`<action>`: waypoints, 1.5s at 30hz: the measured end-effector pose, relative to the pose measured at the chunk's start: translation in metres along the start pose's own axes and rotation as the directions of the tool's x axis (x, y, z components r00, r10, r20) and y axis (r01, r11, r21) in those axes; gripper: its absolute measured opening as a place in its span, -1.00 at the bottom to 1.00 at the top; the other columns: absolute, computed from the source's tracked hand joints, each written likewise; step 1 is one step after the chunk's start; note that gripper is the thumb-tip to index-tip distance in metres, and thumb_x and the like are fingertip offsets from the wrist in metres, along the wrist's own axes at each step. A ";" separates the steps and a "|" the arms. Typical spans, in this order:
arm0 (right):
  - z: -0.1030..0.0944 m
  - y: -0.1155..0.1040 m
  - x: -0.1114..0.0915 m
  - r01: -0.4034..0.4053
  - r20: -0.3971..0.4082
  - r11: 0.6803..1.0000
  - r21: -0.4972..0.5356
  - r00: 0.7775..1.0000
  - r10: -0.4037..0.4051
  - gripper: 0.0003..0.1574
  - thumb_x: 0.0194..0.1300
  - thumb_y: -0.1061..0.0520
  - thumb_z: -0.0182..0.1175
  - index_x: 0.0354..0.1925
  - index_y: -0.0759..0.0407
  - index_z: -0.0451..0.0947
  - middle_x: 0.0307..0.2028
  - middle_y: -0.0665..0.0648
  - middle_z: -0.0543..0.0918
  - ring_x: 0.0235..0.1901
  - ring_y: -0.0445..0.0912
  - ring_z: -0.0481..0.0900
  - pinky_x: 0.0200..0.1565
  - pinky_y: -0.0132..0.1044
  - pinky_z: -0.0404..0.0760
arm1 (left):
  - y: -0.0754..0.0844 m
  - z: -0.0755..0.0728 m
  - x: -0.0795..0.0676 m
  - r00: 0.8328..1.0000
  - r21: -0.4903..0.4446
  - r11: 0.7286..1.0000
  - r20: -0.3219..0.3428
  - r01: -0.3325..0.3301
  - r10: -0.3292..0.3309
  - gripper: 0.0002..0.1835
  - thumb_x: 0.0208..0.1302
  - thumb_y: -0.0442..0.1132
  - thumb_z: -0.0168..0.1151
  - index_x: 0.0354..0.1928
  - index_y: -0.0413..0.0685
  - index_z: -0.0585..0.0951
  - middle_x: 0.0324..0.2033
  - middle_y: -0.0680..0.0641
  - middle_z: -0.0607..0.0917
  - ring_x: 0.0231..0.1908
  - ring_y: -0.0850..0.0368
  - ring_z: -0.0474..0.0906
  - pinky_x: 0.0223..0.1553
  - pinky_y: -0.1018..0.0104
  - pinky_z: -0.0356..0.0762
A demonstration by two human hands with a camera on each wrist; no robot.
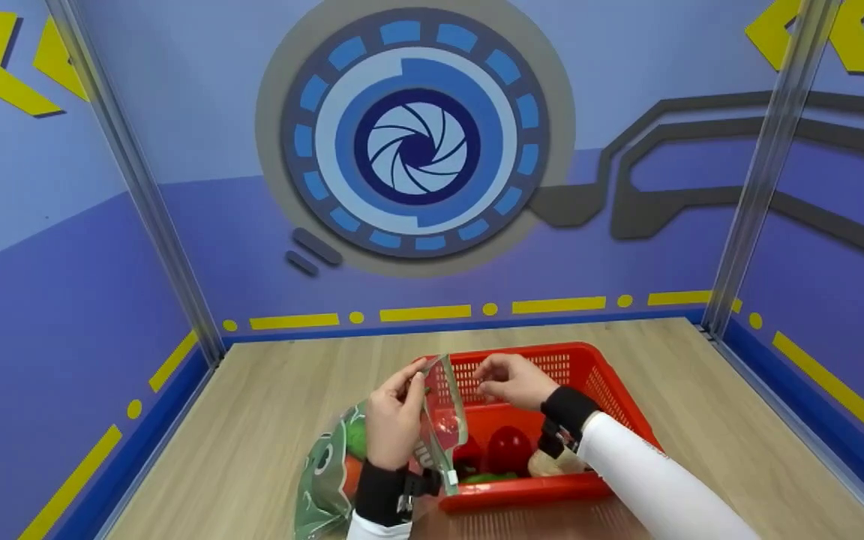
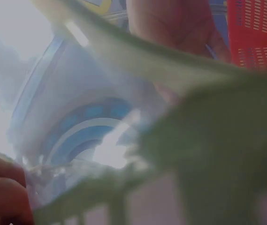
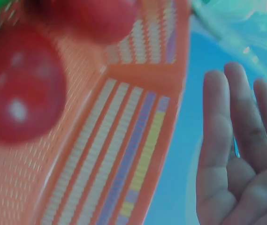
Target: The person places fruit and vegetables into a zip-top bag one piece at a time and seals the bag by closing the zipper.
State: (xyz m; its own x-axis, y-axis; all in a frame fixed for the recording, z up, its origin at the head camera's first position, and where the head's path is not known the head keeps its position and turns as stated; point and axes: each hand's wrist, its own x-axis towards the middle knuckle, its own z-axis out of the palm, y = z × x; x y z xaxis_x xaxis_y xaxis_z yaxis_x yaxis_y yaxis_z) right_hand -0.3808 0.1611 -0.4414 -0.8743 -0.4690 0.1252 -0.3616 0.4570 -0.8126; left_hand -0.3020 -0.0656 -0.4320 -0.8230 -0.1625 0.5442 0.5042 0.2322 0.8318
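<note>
My left hand (image 1: pixel 393 420) pinches the top edge of a clear plastic zip bag (image 1: pixel 333 469) with a green printed pattern. The bag hangs at the left side of the red basket (image 1: pixel 533 491), with a green item and an orange item showing through its wall. In the left wrist view the bag's blurred green band (image 2: pixel 208 145) fills much of the picture. To the right of the bag's mouth, my right hand (image 1: pixel 518 382) hovers over the basket. Its fingers (image 3: pixel 216 112) are loosely extended in the right wrist view and hold nothing.
Inside the basket lie a shiny red round item (image 1: pixel 509 448), a pale beige item (image 1: pixel 552 463) and something green (image 1: pixel 488 477). The basket stands on a wood-grain table (image 1: pixel 274 405). Blue printed panels (image 1: pixel 207 247) with metal posts (image 1: pixel 766 165) enclose it.
</note>
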 end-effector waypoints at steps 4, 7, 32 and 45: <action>0.003 0.005 0.002 -0.036 -0.012 0.984 -0.176 0.999 0.035 -0.67 0.37 0.24 0.31 0.06 0.32 0.58 -0.14 0.22 0.73 -0.10 0.07 0.70 -0.02 -0.02 0.68 | 0.000 -0.001 0.000 1.000 0.000 1.000 -0.001 -0.011 0.011 -0.76 0.45 -0.33 0.24 0.06 -0.14 0.76 -0.64 0.08 0.34 -0.65 0.37 0.19 -0.55 0.50 0.15; 0.010 0.007 0.003 -0.053 0.040 0.969 -0.242 0.997 0.065 -0.52 0.30 0.16 0.40 0.14 0.26 0.58 -0.03 0.21 0.73 0.02 0.12 0.68 0.08 0.07 0.64 | 0.000 -0.002 0.001 1.000 -0.002 1.000 0.000 -0.007 0.007 -0.76 0.45 -0.33 0.24 0.06 -0.14 0.76 -0.64 0.08 0.34 -0.65 0.37 0.18 -0.56 0.50 0.15; 0.070 0.008 0.024 0.087 0.358 0.885 -0.458 0.929 0.094 -0.35 -0.03 0.03 0.64 0.07 -0.06 0.68 -0.07 -0.15 0.78 -0.16 -0.37 0.58 0.09 -0.35 0.60 | 0.000 -0.003 0.000 0.999 0.000 1.000 -0.015 -0.031 0.031 -0.76 0.45 -0.34 0.24 0.05 -0.18 0.76 -0.63 0.09 0.37 -0.64 0.37 0.22 -0.57 0.51 0.17; 0.065 0.019 0.022 0.039 0.255 0.933 -0.358 0.965 0.058 -0.26 -0.04 0.02 0.65 0.13 0.00 0.64 -0.05 -0.07 0.78 -0.11 -0.27 0.65 0.11 -0.25 0.62 | -0.001 -0.002 0.001 1.000 -0.007 1.000 -0.019 -0.022 0.022 -0.76 0.44 -0.34 0.24 0.05 -0.17 0.76 -0.64 0.10 0.35 -0.65 0.38 0.21 -0.58 0.50 0.19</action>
State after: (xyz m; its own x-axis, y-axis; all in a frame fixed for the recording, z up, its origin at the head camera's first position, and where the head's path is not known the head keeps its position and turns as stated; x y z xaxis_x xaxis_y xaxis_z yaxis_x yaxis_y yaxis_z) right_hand -0.3860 0.1098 -0.4911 -0.7823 -0.6189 -0.0709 -0.4873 0.6789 -0.5492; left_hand -0.3032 -0.0679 -0.4319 -0.8066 -0.1759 0.5643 0.5241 0.2287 0.8204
